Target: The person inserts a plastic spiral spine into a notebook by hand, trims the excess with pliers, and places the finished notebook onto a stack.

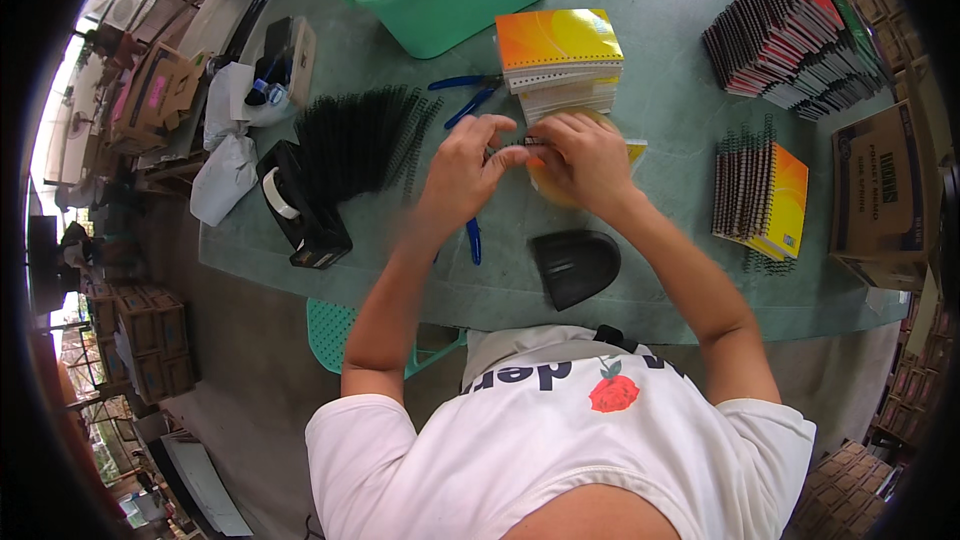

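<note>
Over the middle of the table, my left hand pinches the end of a dark spiral binding coil between thumb and fingers. My right hand meets it from the other side, its fingers closed on a small yellow notebook at the coiled edge. That notebook is mostly hidden and partly blurred. Just beyond my hands stands a stack of orange-yellow punched pads without coils. Blue-handled pliers lie left of this stack. Another blue handle shows below my left wrist.
Left lie many loose black coils and a black tape dispenser. A black curved plastic piece sits near the front edge. A green bin stands at the back. Bound notebooks, yellow ones and a cardboard box are right.
</note>
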Tool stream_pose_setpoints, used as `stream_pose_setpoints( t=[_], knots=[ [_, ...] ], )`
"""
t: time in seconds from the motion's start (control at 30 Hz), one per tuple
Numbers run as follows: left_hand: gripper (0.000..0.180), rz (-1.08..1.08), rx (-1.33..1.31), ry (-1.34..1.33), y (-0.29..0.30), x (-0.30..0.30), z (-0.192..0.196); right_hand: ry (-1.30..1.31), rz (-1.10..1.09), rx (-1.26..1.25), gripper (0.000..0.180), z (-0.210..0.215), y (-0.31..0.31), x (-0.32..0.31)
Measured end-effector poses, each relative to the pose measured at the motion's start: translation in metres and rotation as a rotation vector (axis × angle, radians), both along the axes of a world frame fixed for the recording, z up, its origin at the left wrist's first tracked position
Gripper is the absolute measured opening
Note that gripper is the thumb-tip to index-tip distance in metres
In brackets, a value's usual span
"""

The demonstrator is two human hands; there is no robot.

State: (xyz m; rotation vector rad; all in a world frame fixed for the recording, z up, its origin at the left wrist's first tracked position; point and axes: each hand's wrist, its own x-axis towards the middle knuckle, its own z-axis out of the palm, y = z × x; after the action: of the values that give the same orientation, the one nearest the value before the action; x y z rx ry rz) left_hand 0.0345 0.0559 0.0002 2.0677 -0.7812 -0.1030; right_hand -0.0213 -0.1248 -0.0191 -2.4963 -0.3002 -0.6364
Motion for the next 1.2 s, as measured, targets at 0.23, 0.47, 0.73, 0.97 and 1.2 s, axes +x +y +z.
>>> stream_pose_setpoints(
  t=[0.23, 0.47, 0.73, 0.97, 1.2],
  knots=[
    [0.026, 0.017, 0.318, -0.547, -0.013, -0.022, -0.009, 0.032, 0.059, 0.179, 0.021, 0.001, -0.002, 0.002],
    [0.044, -0.464, 0.447, 0.138, -0.042, -0.092, -0.057, 0.121, -0.065, -0.03, 0.017, 0.016, -0.03, -0.006],
    [0.035, 0.021, 0.207, -0.378, -0.012, -0.034, 0.004, 0.359, -0.028, 0.56, 0.022, -0.004, -0.051, -0.027],
    [0.032, 0.128, 0.08, -0.491, -0.018, -0.027, 0.009, 0.247, -0.027, 0.439, 0.019, -0.002, -0.052, -0.031],
    [0.04, 0.255, -0.23, -0.641, -0.028, -0.015, 0.022, 0.184, -0.045, 0.446, 0.017, -0.006, -0.052, -0.035]
  ],
)
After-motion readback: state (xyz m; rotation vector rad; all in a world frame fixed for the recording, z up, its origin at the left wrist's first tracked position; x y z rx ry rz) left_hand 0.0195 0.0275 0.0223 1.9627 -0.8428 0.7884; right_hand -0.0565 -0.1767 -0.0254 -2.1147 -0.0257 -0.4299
